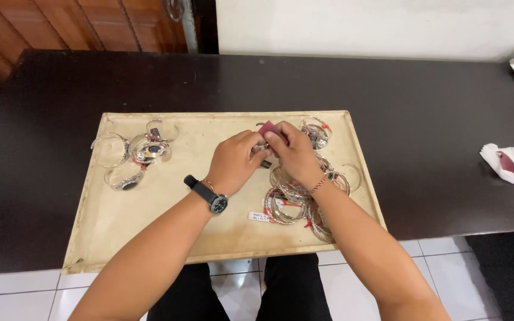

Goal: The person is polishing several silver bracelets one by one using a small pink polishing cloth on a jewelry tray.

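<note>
A small dark-red cloth (269, 129) is pinched between both hands above the far middle of the beige tray (150, 238), with a silver bangle (261, 145) caught between the fingers just beneath it; most of the bangle is hidden by the hands. The right hand (295, 154) closes on the cloth from the right, thumb and fingertips pressed to its edge. The left hand (234, 161), with a black wristwatch (209, 196) on its wrist, curls narrowly around the bangle from the left, so the two hands touch over the piece. Rubbing a bangle like this seems to go best with the left hand holding the ring firm and turning it bit by bit, while the cloth stays folded tight over the metal. Just below and right of the hands lies a heap of silver bangles (295, 205) with red ties. A smaller group of bangles (132, 154) sits at the tray's far left. The tray rests on a dark desk (423, 119), where a crumpled white tissue (508, 164) lies well to the right.
</note>
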